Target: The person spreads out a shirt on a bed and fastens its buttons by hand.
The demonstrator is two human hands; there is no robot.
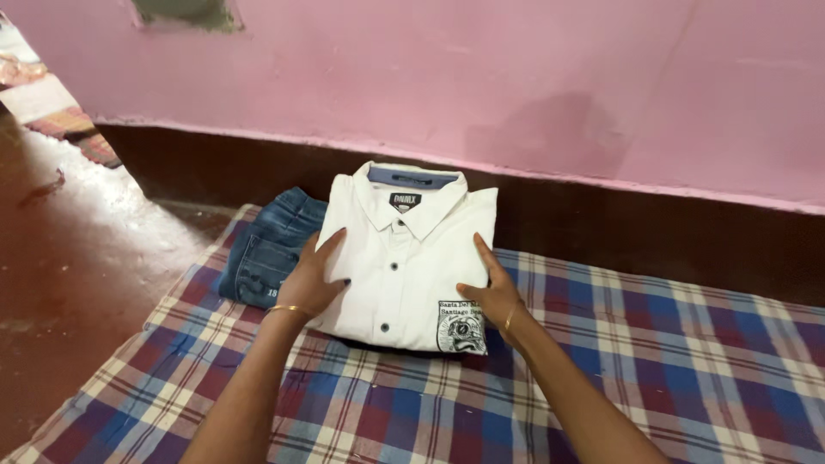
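Note:
A folded white collared shirt (402, 258) with dark buttons and a printed patch near its lower right corner lies on a checked blue, red and cream cloth (653, 378). My left hand (311, 277) rests flat against the shirt's left edge, fingers spread. On the shirt's right edge lies my right hand (491, 289), fingers pointing up along the fabric. Both wrists wear thin gold bangles. Neither hand grips anything.
Folded blue jeans (268, 245) lie just left of the shirt, partly under it. A pink wall with a dark brown base band (670, 232) runs behind. To the left is a reddish-brown floor (69, 258) with a striped mat at the far corner.

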